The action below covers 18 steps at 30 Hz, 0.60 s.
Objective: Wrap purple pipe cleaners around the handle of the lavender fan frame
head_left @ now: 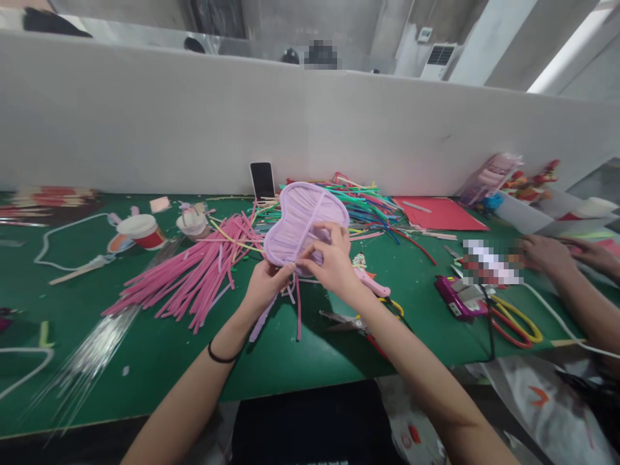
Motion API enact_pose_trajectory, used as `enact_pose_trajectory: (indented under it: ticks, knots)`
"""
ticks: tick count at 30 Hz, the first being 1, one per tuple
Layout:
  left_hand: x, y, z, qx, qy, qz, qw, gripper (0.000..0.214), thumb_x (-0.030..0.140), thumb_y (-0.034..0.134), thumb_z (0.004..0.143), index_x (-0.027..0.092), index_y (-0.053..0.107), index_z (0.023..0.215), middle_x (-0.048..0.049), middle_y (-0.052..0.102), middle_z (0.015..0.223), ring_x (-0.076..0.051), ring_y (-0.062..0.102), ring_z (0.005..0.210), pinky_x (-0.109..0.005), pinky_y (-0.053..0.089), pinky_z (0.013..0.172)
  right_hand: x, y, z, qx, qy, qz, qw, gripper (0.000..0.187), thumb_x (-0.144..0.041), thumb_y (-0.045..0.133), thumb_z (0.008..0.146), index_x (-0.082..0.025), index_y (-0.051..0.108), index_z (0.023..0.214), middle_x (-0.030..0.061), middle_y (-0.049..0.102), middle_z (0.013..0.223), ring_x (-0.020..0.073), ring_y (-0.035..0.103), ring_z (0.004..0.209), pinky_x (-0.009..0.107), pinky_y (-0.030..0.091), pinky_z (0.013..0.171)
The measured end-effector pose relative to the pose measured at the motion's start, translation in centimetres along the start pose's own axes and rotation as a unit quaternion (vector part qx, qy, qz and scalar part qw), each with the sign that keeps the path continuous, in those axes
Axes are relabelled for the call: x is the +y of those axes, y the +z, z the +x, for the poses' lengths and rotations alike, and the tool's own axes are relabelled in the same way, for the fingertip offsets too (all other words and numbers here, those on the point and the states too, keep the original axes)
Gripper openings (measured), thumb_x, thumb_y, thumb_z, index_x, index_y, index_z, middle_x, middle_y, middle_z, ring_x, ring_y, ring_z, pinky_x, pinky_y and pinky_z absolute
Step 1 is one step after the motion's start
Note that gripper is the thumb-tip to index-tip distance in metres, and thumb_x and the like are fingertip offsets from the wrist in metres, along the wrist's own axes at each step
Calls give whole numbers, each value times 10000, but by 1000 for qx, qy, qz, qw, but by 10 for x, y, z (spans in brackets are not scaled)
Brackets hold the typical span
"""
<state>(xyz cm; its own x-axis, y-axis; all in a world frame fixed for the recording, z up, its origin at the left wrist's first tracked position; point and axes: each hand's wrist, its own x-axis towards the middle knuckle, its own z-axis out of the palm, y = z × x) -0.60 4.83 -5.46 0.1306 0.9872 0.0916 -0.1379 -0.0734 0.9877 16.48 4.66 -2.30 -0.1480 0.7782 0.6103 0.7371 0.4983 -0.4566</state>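
Observation:
A lilac heart-shaped piece (295, 216), apparently made of fuzzy pipe cleaners, is held up over the green table with a band running across it. My left hand (266, 281) grips its lower edge between thumb and fingers. On the lower right, my right hand (329, 258) is closed in a pinch at the same edge; whatever is between its fingertips is too small to make out. Pink pipe cleaners (188, 274) lie in a loose bundle left of my hands. Below my right wrist are scissors (356, 321), near a pink glue gun (372, 282).
Green and blue pipe cleaners (368, 205) are heaped behind the heart, beside a phone (262, 180) against the white partition (194, 123). A paper cup (143, 230) stands left. A red sheet (443, 213) lies right. A co-worker's hands (549, 255) are at the far right.

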Motion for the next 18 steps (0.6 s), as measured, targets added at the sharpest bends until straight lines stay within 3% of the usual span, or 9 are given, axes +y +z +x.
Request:
enact_pose_trajectory:
  ticks: [3,6,8,12,18]
  knots:
    - [2,-5,3,37,8,0,999,316,371,852,679,146,640,610,28,542,423,-81,442,369,-207,320,400,-1,1,-3,31,12,-15,999,76,-307,781,818,-244,752,848,108,491,1379,357,374,1354,586,323,1140]
    - [6,-18,11,110,34,-34,993,257,311,872,638,143,691,709,13,651,556,-94,538,462,-201,401,457,5,-4,-8,79,49,-24,995,130,-306,698,881,-232,744,978,132,510,1342,343,395,1341,581,315,1135]
    - [10,-31,18,165,54,-69,982,278,306,870,627,158,690,780,25,683,648,-88,578,527,-187,438,496,13,-7,-12,78,75,-29,994,133,-305,663,903,-227,742,976,137,548,1283,333,439,1295,577,326,1116]
    - [14,-53,27,231,70,-120,963,321,339,872,626,164,656,787,47,642,633,-83,600,542,-177,455,489,22,-6,-22,-19,104,-69,992,125,-291,672,891,-204,752,929,144,599,1201,342,483,1207,548,372,1058]
    - [15,-63,30,287,69,-143,945,390,449,826,689,179,545,673,94,496,504,-39,421,365,-166,283,337,11,11,-30,-221,128,-116,960,196,-291,627,925,-174,753,1018,137,667,1162,312,539,1120,416,425,992]
